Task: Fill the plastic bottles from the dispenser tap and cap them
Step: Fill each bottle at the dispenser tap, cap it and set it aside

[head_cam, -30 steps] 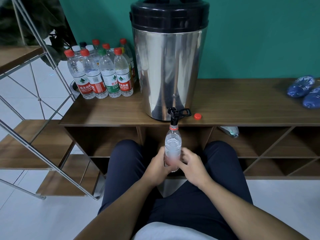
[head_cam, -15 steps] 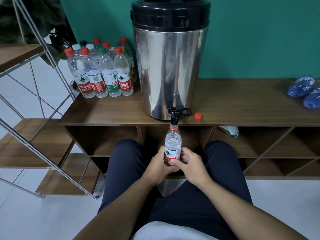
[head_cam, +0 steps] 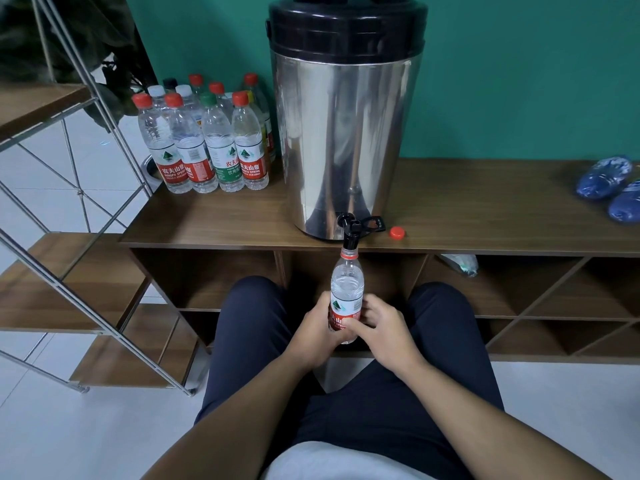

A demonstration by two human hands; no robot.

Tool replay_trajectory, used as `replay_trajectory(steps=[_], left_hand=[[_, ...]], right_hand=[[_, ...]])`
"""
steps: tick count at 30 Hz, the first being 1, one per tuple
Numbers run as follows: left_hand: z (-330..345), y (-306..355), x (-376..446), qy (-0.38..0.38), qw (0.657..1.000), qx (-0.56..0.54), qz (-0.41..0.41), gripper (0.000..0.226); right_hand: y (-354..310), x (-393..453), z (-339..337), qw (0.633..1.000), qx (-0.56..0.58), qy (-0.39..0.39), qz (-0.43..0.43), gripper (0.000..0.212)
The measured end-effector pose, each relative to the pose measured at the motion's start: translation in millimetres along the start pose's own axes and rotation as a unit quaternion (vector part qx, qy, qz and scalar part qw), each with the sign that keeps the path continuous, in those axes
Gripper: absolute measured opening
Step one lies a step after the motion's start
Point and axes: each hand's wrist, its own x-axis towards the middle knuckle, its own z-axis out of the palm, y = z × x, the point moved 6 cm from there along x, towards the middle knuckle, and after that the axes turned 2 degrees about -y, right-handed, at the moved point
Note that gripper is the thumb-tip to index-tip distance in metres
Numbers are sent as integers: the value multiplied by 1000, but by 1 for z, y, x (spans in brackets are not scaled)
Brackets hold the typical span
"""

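Both hands grip bottle (head_cam: 347, 289) under dispenser tap (head_cam: 350, 230), red cap (head_cam: 397, 232) beside.

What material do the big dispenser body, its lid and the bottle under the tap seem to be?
Dispenser body: polished metal, likely stainless steel; it gives mirror reflections. Lid: black, probably plastic, with a dull sheen. Bottle: clear thin plastic, see-through, with a printed label.
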Motion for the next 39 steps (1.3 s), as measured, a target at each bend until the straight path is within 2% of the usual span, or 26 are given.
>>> replay_trajectory(steps=[11, 14, 17, 23, 25, 29, 35, 39], left_hand=[[0, 0, 2, 10, 1000, -15, -3, 63], [0, 1, 1, 9, 1000, -23, -7, 64], [0, -1, 3, 11, 1000, -21, -5, 67], [-1, -4, 7, 23, 1000, -9, -13, 65], [-2, -6, 8, 26, 999, -5, -17, 63], [-3, -6, 11, 32, 999, 2, -19, 63], [-5, -6, 15, 40, 999, 10, -20, 66], [-6, -5, 16, 40, 999, 12, -21, 68]], right_hand=[[-12, -3, -4, 1000, -14, 0, 6, 37], [-19, -2, -9, 1000, -16, 19, -5, 42], [-24, 2, -17, 999, -7, 41, -7, 38], [-51, 16, -36, 997, -18, 75, -29, 64], [-67, 23, -45, 994, -13, 94, -46, 58], [-107, 37, -55, 990, 11, 120, -79, 24], [-145, 46, -47, 989, 18, 109, -95, 16], [-150, 55, -42, 990, 15, 116, -77, 18]])
